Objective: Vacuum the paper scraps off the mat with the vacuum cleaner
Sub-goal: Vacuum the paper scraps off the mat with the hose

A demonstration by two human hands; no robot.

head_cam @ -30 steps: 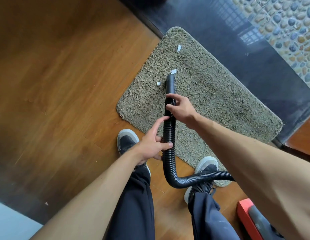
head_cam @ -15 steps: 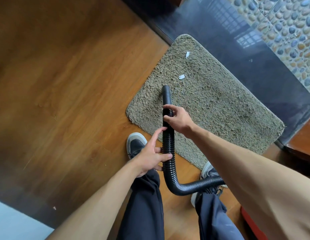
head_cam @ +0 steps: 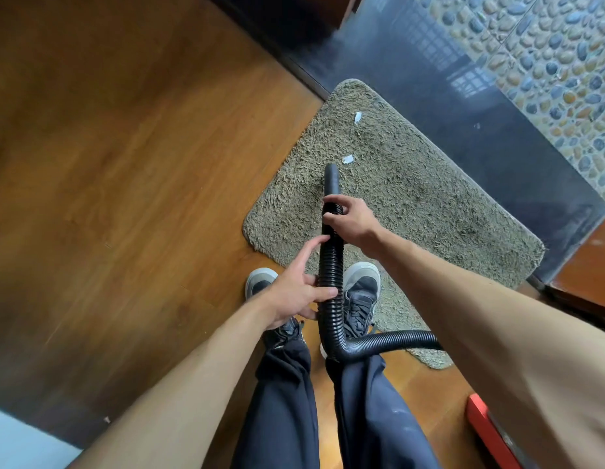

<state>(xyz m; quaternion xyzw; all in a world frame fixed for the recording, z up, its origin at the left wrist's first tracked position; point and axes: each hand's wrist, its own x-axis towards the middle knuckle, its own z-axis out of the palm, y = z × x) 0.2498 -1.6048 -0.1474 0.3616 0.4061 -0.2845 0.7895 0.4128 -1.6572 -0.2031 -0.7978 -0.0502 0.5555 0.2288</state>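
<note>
View: looking down from the person's head at both bare forearms, dark trousers and two shoes, over a wooden floor [head_cam: 125, 164].

Mat: a shaggy beige mat [head_cam: 429, 204] lies at an angle, its far edge against a dark threshold strip [head_cam: 497, 130]. The right shoe [head_cam: 360, 292] stands on its near edge.

Hose: a black ribbed hose [head_cam: 329, 275] rises between the legs, bends sharply near the right knee and runs off to the right.

Nozzle: the smooth nozzle [head_cam: 331, 177] rests on or just above the pile; contact cannot be told.

Right hand: the right hand [head_cam: 353, 221] grips the hose just behind the nozzle, fingers wrapped round.

Left hand: the left hand [head_cam: 294, 292] holds the hose lower down, thumb across the front, forefinger straight along it.

Scraps: a near scrap [head_cam: 347, 159] lies just beyond the nozzle tip; a far scrap [head_cam: 357, 117] lies well beyond, near the mat's top edge.

Vacuum body: a red corner [head_cam: 490, 431] shows at bottom right.

Risks: likely, a nozzle pressed hard into the long pile seals itself and drags the mat. A fast push may flick the light scraps onto the threshold. The tight bend may pinch and weaken suction.
</note>
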